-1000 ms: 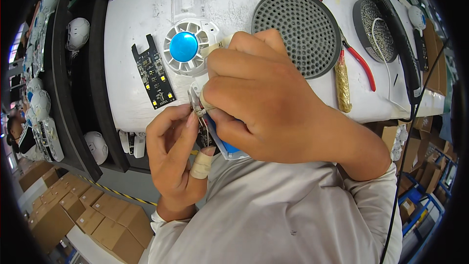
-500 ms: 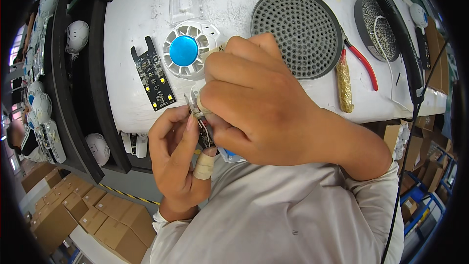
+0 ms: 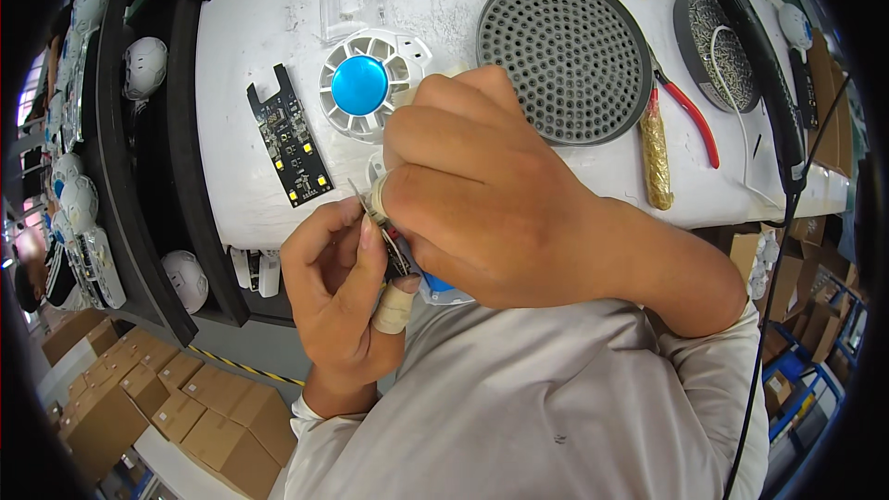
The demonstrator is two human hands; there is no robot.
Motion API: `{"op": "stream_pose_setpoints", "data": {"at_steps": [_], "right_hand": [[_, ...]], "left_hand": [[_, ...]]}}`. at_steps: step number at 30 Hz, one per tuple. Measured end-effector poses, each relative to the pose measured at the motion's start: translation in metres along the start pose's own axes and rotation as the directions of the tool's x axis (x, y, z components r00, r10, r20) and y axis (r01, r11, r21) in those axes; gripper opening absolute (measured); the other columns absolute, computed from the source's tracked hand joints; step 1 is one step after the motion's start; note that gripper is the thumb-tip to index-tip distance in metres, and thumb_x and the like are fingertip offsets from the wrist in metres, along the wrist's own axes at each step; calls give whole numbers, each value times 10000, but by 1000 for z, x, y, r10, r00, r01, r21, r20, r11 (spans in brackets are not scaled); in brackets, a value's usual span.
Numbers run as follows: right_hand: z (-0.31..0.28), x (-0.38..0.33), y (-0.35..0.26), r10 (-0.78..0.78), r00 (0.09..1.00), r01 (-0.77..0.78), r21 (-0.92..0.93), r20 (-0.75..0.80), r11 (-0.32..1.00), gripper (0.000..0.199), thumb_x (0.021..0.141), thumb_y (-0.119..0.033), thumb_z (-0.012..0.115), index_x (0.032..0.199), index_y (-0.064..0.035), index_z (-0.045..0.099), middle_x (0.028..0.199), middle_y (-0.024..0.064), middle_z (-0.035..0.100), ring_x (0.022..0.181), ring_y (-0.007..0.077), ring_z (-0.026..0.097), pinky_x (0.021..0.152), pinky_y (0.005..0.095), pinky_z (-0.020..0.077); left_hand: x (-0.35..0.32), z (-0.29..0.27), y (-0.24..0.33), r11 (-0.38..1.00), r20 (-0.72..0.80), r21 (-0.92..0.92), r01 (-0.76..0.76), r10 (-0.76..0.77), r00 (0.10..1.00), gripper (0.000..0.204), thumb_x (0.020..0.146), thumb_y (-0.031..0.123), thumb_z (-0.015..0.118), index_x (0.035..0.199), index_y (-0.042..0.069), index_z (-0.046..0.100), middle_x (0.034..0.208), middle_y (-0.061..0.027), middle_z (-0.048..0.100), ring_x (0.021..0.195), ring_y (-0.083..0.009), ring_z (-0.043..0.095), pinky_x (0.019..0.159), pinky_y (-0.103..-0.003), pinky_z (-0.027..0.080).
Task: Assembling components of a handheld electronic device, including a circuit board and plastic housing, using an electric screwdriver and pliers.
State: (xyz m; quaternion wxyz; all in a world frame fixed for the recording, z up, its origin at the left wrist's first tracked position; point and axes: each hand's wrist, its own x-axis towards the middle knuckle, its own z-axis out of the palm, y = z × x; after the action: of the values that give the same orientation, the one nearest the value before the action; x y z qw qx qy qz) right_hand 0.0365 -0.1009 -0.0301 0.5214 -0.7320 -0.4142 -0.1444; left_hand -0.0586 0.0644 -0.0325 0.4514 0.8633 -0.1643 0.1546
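My left hand (image 3: 335,301) pinches a small dark circuit board (image 3: 398,262) with thin wires, close to the table's front edge. Pale tape wraps one of its fingers. Curled tightly over the board's far end is my right hand (image 3: 509,190); its fingers hide whatever they grip. A thin pointed metal-looking piece (image 3: 356,191) sticks out between both hands. Beneath my right hand shows part of a blue and white piece (image 3: 440,291). Just beyond my hands sits a white round slotted housing with a blue disc (image 3: 359,85). A black circuit board with yellow squares (image 3: 294,145) lies to its left.
A grey perforated round tray (image 3: 565,60) stands right of centre, beside red-handled pliers (image 3: 687,116) and a tape-wrapped tool (image 3: 656,162). Farther right are a round dish of small metal parts (image 3: 713,46) and a black corded tool (image 3: 764,74). A black rack (image 3: 176,176) borders the left.
The blue-disc housing has shifted slightly right and away from me. Both hands have moved only a little, still together at the small board.
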Motion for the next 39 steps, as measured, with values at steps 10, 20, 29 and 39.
{"op": "stream_pose_setpoints", "data": {"at_steps": [10,20,29,39], "right_hand": [[-23,-22,-18,169,978,-193,-239,-119,952,259,618,-25,718,849,-26,601,827,90,516,732,243,477,633,367,314],[-6,-25,-21,198,968,-244,-373,-156,895,292,626,-26,717,889,-20,593,836,85,522,698,242,447,632,373,301],[-2,-28,-19,187,965,-236,-301,-184,924,245,643,-2,678,864,-36,578,826,73,514,725,238,454,671,373,296],[-7,-26,-24,316,942,-334,-214,-117,918,188,706,-21,664,855,-51,554,841,74,500,759,246,443,735,392,280]], "left_hand": [[-14,14,-8,953,-106,-276,126,-160,981,506,898,139,641,1293,-132,481,1370,-244,399,1179,-328,521,996,-424,434],[-9,20,-4,864,-127,-487,128,-215,968,433,915,28,594,1307,-104,468,1384,-295,391,1238,-336,491,1006,-399,444],[-14,17,-3,856,-89,-468,220,-293,952,432,903,7,604,1301,-98,471,1383,-280,415,1252,-322,492,1021,-380,439],[-2,20,1,964,-75,-248,98,-120,990,472,872,45,664,1295,-81,498,1327,-287,454,1152,-329,552,938,-369,493]]}}
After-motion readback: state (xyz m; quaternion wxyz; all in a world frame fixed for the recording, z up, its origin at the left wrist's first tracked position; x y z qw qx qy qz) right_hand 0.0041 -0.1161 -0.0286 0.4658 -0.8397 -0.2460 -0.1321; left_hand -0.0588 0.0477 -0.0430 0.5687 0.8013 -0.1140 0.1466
